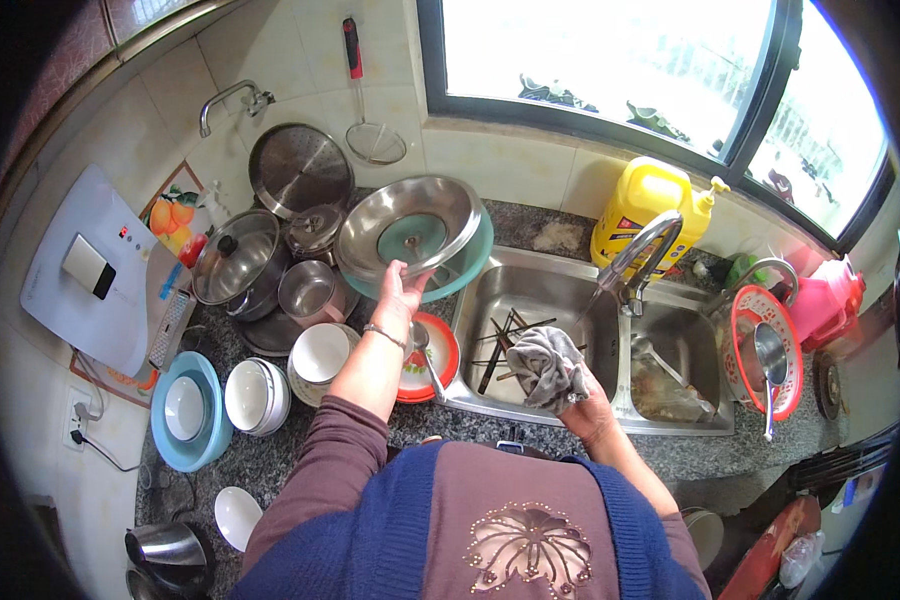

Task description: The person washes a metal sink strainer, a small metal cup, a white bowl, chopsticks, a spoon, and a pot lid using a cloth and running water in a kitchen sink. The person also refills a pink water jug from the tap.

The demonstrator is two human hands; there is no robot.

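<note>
My left hand [401, 296] reaches to the near rim of a wide steel basin [352, 225], which lies over a green plastic basin [484, 240]; whether its fingers grip the rim, I cannot tell. My right hand [591, 405] holds a crumpled grey cloth [546, 364] above the left bowl of a double steel sink [525, 277]. Dark chopsticks [496, 345] lie on the floor of that bowl, partly behind the cloth. Water runs from the curved faucet [656, 225]. Red-rimmed plates [442, 349] with a metal spoon [422, 341] sit left of the sink.
White bowls [246, 397], a lidded pot [236, 259] and a pale blue basin [214, 427] crowd the left counter. A yellow detergent jug [641, 187] stands behind the faucet. At the right are a red-rimmed colander [739, 322] with a ladle [771, 352] and a pink pitcher [821, 300].
</note>
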